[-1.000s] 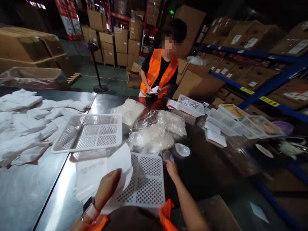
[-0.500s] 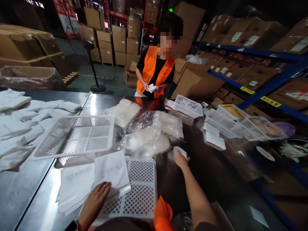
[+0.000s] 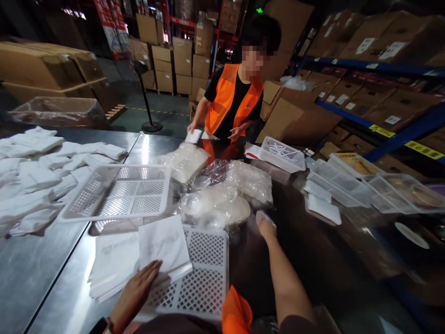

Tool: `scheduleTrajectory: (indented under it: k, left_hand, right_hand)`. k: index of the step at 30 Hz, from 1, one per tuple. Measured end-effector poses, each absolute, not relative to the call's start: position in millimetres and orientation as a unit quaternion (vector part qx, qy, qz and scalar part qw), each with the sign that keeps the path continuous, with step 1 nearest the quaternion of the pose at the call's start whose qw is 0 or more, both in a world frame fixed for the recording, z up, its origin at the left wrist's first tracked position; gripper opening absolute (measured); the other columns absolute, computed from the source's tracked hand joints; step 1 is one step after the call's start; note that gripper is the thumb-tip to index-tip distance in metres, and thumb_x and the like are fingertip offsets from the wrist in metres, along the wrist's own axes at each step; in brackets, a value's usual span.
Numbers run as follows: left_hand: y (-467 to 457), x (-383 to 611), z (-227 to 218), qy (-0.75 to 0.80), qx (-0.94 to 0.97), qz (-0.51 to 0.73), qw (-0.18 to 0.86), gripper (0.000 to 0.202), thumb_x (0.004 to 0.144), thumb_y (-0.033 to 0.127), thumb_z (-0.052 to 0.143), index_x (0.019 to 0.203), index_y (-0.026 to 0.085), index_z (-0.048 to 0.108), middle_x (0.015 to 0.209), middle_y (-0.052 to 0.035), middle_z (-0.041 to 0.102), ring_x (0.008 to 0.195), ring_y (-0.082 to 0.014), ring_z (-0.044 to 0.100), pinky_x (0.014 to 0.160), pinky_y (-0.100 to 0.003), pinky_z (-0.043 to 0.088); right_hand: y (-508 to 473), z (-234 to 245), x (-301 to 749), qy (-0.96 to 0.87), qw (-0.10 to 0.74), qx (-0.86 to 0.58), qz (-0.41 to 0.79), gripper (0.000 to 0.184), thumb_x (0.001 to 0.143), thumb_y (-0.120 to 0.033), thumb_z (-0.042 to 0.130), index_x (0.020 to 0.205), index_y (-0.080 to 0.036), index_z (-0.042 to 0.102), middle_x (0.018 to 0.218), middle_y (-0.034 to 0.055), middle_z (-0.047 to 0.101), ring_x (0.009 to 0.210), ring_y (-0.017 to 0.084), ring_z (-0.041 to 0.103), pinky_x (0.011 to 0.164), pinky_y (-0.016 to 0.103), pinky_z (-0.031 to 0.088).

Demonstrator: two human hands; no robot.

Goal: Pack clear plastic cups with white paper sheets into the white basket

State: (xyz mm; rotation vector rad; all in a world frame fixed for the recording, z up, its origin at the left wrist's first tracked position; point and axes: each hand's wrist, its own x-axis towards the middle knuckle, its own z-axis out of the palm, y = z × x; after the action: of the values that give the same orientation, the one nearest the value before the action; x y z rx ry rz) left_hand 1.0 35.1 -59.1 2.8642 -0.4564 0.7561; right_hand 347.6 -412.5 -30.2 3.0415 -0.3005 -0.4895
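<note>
Our right hand [image 3: 267,227] reaches forward over the dark tabletop [image 3: 313,250], its fingers curled down onto a small clear plastic-wrapped white pad [image 3: 263,216]; we cannot tell how firmly they have closed on it, as the hand covers most of it. The pad lies just right of a heap of clear plastic bags filled with white pads [image 3: 222,195]. Our left hand [image 3: 137,292] lies flat, fingers spread and gripping nothing, pressing the near edge of a white paper sheet [image 3: 163,246]. That sheet rests partly on a white perforated plastic tray [image 3: 205,273] and partly on a stack of white paper sheets [image 3: 113,262] beside it. Beyond them stands a white mesh plastic basket [image 3: 118,192] on the shiny metal table [image 3: 38,269], with a spread of white folded packets [image 3: 38,176] to its left. Across the table a person in an orange vest [image 3: 232,97] rests one hand on a small white packet [image 3: 193,136]. To the right sit more white mesh trays [image 3: 347,178].
</note>
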Motion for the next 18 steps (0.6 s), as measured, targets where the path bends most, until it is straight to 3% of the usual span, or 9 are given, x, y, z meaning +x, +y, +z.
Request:
scheduleTrajectory:
  k: [3, 12, 18]
  left_hand:
    - [37.3, -1.2, -62.4, -0.139, 0.958, 0.224, 0.112, 0.045, 0.094, 0.009, 0.038, 0.123, 0.026, 0.068, 0.119, -0.0013, 0.078, 0.106, -0.0142, 0.074, 0.090, -0.021, 0.061]
    - [30.3, -3.4, -68.2, -0.091, 0.964, 0.197, 0.151, 0.048, 0.090, 0.006, 0.041, 0.121, 0.028, 0.071, 0.123, 0.0004, 0.076, 0.110, -0.0155, 0.073, 0.093, -0.024, 0.060]
    - [29.3, -3.1, -69.3, -0.094, 0.964, 0.200, 0.151, 0.048, 0.090, 0.004, 0.041, 0.120, 0.028, 0.070, 0.125, 0.0001, 0.075, 0.115, -0.0163, 0.071, 0.093, -0.025, 0.061]
  right_hand:
    - [-395.5, -34.1, 348.6, -0.123, 0.037, 0.975, -0.181, 0.039, 0.099, -0.048, 0.056, 0.116, -0.015, 0.065, 0.122, 0.0102, 0.067, 0.110, 0.023, 0.065, 0.095, 0.046, 0.055]
    - [-384.6, -26.9, 360.0, -0.114, 0.026, 0.970, -0.214, 0.039, 0.098, -0.049, 0.056, 0.115, -0.014, 0.066, 0.122, 0.0106, 0.068, 0.113, 0.024, 0.065, 0.097, 0.047, 0.054]
    - [-389.2, -22.5, 358.3, -0.108, -0.017, 0.977, -0.182, 0.031, 0.098, -0.042, 0.060, 0.107, -0.013, 0.068, 0.113, 0.0094, 0.071, 0.107, 0.023, 0.068, 0.096, 0.046, 0.055]
